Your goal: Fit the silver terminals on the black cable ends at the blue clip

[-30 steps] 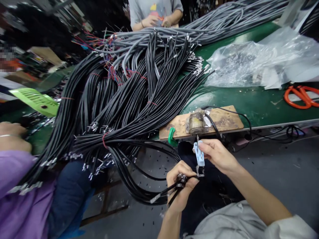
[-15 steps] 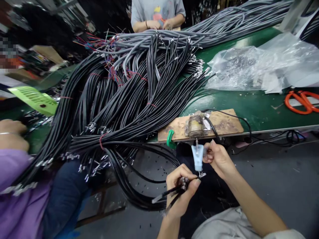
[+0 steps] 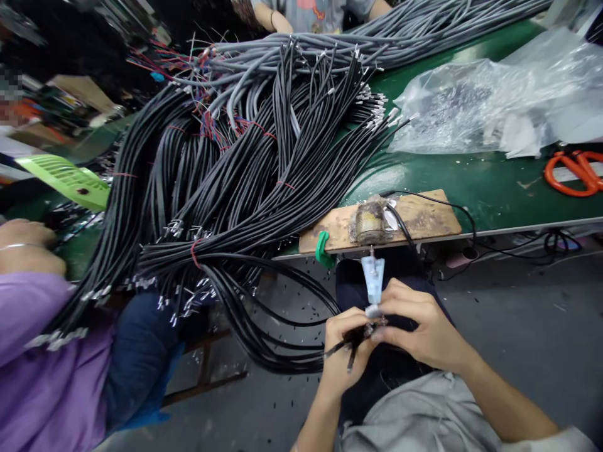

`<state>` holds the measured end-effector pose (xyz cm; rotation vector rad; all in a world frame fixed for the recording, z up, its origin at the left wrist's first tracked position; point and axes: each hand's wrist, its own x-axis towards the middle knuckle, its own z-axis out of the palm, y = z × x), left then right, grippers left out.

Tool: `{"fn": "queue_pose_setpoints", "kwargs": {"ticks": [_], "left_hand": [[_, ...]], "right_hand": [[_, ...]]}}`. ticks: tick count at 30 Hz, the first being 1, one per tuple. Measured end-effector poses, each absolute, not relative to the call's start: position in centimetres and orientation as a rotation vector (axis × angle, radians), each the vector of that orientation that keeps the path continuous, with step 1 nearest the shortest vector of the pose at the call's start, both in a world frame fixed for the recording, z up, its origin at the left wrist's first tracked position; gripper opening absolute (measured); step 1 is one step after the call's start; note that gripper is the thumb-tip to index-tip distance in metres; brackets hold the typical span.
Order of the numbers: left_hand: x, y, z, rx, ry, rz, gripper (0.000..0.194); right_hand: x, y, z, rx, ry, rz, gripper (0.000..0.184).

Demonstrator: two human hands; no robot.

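Note:
My left hand [image 3: 343, 355] is closed around a bunch of black cables [image 3: 257, 355] near their ends, and a few ends stick out past the fingers. Meeting it from the right, my right hand [image 3: 417, 323] pinches at the cable ends; the exact part between its fingertips is mostly hidden. Just above both hands, a light-blue tapered plastic piece [image 3: 374, 285] sits on the shaft of a small motor [image 3: 370, 226]. That motor is mounted on a wooden board [image 3: 431, 213] at the table edge, beside a green clamp [image 3: 323, 250].
Large bundles of black cables [image 3: 226, 201] and grey cables [image 3: 424, 34] cover the green table [image 3: 452, 182]. To the right lie a plastic bag [image 3: 447, 107] and orange-handled scissors [image 3: 572, 172]. A person in a purple sleeve [image 3: 42, 351] sits at left; another person is across the table.
My right hand has come down and left from beside the light-blue piece to the cable ends at my left hand. The view has tilted slightly downward.

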<state>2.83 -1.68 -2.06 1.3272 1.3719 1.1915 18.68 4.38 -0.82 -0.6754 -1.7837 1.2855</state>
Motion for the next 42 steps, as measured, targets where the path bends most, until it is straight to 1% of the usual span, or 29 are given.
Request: {"fn": "queue_pose_setpoints", "kwargs": {"ticks": [1, 4, 7, 10, 13, 16, 18, 19, 21, 23, 24, 27, 29, 33, 35, 37, 42], "left_hand": [[3.0, -1.8, -2.2, 1.321, 1.378, 1.209, 0.008], [3.3, -2.3, -2.3, 1.270, 1.401, 1.306, 0.004], [3.3, -2.7, -2.2, 1.258, 1.421, 1.377, 0.003], [3.4, -2.7, -1.9, 1.316, 1.476, 1.377, 0.008], [3.6, -2.5, -1.6, 1.398, 1.482, 1.331, 0.014], [3.6, -2.3, -1.4, 1.463, 1.438, 1.197, 0.015], [3.5, -2.4, -1.3, 1.460, 1.452, 1.135, 0.015], [3.4, -2.5, -1.3, 1.446, 1.479, 1.127, 0.014], [3.2, -2.6, -1.3, 1.420, 1.535, 1.127, 0.014], [3.2, -2.8, -1.5, 1.384, 1.559, 1.136, 0.012], [3.3, -2.9, -1.6, 1.347, 1.559, 1.142, 0.010], [3.7, -3.0, -1.9, 1.189, 1.520, 1.183, 0.012], [4.0, -3.0, -1.9, 1.141, 1.478, 1.211, 0.014], [4.1, -2.9, -1.5, 1.190, 1.396, 1.253, 0.016], [3.9, -3.0, -1.3, 1.211, 1.360, 1.275, 0.019], [3.7, -3.1, -1.2, 1.235, 1.333, 1.269, 0.025], [3.4, -3.3, -1.1, 1.155, 1.287, 1.178, 0.033]], "right_hand": [[18.4, 4.2, -0.7, -0.690, -1.784, 1.220, 0.003], [17.8, 3.8, -0.9, -0.777, -1.717, 1.101, 0.011], [17.7, 3.8, -1.4, -0.781, -1.660, 1.133, 0.007], [17.6, 3.6, -1.6, -0.781, -1.644, 1.178, 0.007], [17.0, 3.2, -1.6, -0.877, -1.666, 1.111, 0.019], [16.6, 3.0, -2.1, -1.006, -1.648, 1.059, 0.035], [16.8, 3.3, -2.5, -1.059, -1.611, 1.166, 0.039], [17.1, 3.5, -2.6, -1.051, -1.609, 1.267, 0.036], [17.8, 3.9, -2.7, -0.978, -1.629, 1.450, 0.023], [18.5, 4.0, -2.7, -0.903, -1.628, 1.489, 0.014], [18.6, 4.0, -2.7, -0.887, -1.602, 1.464, 0.013], [17.8, 3.3, -3.2, -0.860, -1.373, 1.416, 0.020], [16.6, 2.5, -3.7, -0.797, -1.117, 1.497, 0.022], [14.8, 1.3, -4.6, -0.564, -0.680, 1.967, 0.026], [14.8, 1.3, -4.7, -0.506, -0.636, 2.079, 0.027], [15.4, 1.6, -4.6, -0.526, -0.748, 1.981, 0.025], [17.0, 2.8, -4.0, -0.584, -1.295, 1.548, 0.015]]}}
